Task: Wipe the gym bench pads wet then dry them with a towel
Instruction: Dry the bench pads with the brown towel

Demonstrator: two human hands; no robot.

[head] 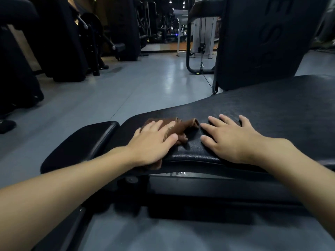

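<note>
Towel [183, 126], brown, crumpled on black padded surface [272, 109] near its front edge; I see left grip [154, 142] pressing it flat-fingered, right grip [230, 140] released, palm down just beside

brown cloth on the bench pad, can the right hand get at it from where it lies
Probably yes. The right hand lies flat on the black textured bench pad just beside the crumpled brown cloth, with only bare pad between. The left hand presses the cloth's other side, not blocking.
</note>
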